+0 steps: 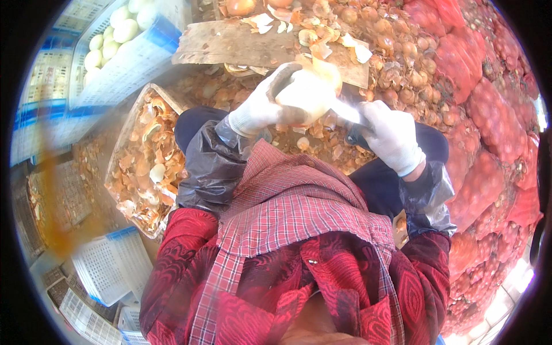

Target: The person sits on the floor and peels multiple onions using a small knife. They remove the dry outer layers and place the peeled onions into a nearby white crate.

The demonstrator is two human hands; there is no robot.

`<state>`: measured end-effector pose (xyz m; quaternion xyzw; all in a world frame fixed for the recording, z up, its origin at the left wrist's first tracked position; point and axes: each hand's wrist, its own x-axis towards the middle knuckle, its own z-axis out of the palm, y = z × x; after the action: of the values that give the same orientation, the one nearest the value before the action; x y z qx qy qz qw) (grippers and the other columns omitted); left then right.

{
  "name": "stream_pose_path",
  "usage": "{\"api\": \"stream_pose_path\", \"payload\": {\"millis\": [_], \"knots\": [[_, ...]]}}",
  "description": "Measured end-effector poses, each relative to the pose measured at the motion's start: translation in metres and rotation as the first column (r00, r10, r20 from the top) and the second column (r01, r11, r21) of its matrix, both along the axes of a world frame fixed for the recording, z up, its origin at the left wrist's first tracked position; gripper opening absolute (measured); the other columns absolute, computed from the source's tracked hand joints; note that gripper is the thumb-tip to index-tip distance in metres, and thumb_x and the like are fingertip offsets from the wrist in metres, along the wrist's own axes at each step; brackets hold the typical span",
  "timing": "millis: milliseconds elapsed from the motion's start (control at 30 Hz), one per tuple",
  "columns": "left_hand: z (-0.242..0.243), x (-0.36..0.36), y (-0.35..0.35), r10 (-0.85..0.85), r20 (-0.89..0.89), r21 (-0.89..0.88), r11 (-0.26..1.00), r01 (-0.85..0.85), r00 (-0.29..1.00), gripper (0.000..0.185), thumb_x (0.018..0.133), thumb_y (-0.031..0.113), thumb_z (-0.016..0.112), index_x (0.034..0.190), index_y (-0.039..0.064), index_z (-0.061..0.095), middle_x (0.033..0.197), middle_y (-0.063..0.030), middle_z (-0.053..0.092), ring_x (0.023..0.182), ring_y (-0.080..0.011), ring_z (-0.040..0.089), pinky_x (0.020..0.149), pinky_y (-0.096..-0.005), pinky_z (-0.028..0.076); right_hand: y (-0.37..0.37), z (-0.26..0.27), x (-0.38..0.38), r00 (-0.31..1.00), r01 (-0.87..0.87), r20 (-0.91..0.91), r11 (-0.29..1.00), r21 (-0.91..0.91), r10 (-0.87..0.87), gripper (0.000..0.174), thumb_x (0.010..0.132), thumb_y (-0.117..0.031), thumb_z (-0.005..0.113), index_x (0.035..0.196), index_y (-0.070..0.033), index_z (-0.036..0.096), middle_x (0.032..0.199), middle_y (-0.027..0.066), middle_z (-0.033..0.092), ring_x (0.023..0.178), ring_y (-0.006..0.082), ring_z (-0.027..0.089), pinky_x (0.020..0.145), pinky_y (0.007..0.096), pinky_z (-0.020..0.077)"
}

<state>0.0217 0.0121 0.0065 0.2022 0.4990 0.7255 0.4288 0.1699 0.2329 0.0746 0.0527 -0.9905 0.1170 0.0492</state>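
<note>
My left hand (263, 101), in a white glove with a dark palm, grips a large onion (308, 95). The near part of the onion is pale and overexposed; brownish skin shows on its far side. In my right hand (388, 133), also gloved in white, is a knife (346, 111). Its bright blade points left and meets, or nearly meets, the onion's right side; glare hides the exact contact. Just beyond both hands lies a worn wooden board (233, 43) with onion skins (319, 41) scattered on it.
Unpeeled onions (388, 56) are heaped at the far right, beside red mesh sacks (478, 125) of onions. To my left stands a bin full of skins (148, 142). A white-and-blue plastic crate (142, 60) at the upper left holds peeled onions (110, 43). Stacked crates (114, 263) stand at the lower left.
</note>
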Motion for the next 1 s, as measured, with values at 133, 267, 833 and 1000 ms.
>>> {"api": "stream_pose_path", "payload": {"millis": [133,267,833,1000], "knots": [[-0.004,0.003,-0.003,-0.015,-0.216,-0.004,1.0,0.014,0.976,0.104,0.062,0.017,0.088,0.146,-0.002,0.031,0.136,-0.0137,0.048,0.125,-0.0211,0.048,0.104,-0.0337,0.042,-0.006,-0.009,0.005,0.993,0.066,0.098,0.998,-0.012,-0.065,0.015,0.084,-0.019,0.067,0.093,-0.011,0.059,0.073,0.0078,0.059,0.062,0.0259,0.061,0.054,0.0368,0.0471],[-0.015,-0.006,-0.005,0.011,-0.468,0.011,1.0,-0.007,0.884,0.108,0.062,0.014,0.09,0.148,-0.002,0.028,0.139,-0.0131,0.047,0.128,-0.0221,0.046,0.106,-0.0365,0.039,-0.006,0.0,-0.007,0.766,0.55,0.642,0.539,-0.638,-0.023,0.017,0.091,-0.023,0.064,0.095,-0.007,0.061,0.067,0.0027,0.058,0.049,0.0144,0.053,0.045,0.0279,0.0408],[0.001,0.001,0.003,-0.093,-0.084,-0.043,0.995,0.09,0.992,0.089,0.064,0.015,0.08,0.143,0.002,0.04,0.132,-0.0109,0.052,0.122,-0.0214,0.051,0.102,-0.0344,0.043,-0.038,-0.01,-0.023,0.908,0.406,0.226,0.607,-0.683,-0.354,0.049,0.083,-0.038,0.074,0.111,0.0,0.061,0.083,0.0174,0.066,0.069,0.023,0.063,0.068,0.0322,0.0503],[0.005,0.006,0.006,-0.095,-0.165,-0.057,0.995,0.086,0.982,0.094,0.062,0.015,0.082,0.144,0.002,0.038,0.132,-0.0114,0.053,0.124,-0.021,0.05,0.102,-0.0338,0.043,-0.033,-0.031,-0.042,0.908,0.402,0.174,0.678,-0.616,-0.38,0.036,0.09,-0.033,0.066,0.101,0.001,0.063,0.073,0.0168,0.063,0.062,0.0206,0.062,0.058,0.0317,0.0483]]}}
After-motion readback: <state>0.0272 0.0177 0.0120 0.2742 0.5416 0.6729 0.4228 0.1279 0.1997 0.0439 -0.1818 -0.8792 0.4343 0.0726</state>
